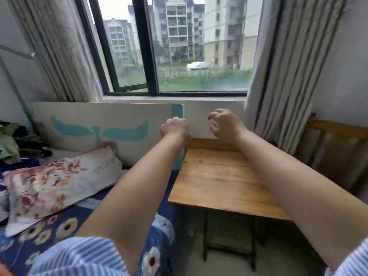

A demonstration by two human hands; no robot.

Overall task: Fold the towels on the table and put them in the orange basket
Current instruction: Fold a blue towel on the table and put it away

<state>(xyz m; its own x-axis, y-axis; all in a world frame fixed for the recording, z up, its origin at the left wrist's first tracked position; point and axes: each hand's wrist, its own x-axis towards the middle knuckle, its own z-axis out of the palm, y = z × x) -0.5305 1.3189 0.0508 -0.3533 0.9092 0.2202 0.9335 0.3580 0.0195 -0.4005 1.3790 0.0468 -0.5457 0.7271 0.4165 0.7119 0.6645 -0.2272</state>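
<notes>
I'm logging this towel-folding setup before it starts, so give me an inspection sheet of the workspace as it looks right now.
Surface: wooden table, top bare in view.
Job's things: no towels or orange basket seen.
Clutter: floral pillow on the bed; pile of clothes at far left.
Hands: left hand curled, holding nothing; right hand raised, fingers loosely curled, holding nothing.
Cables: nothing seen.
Surroundings: window ahead, curtains both sides, white board leaning behind the bed, wooden chair at right.
</notes>
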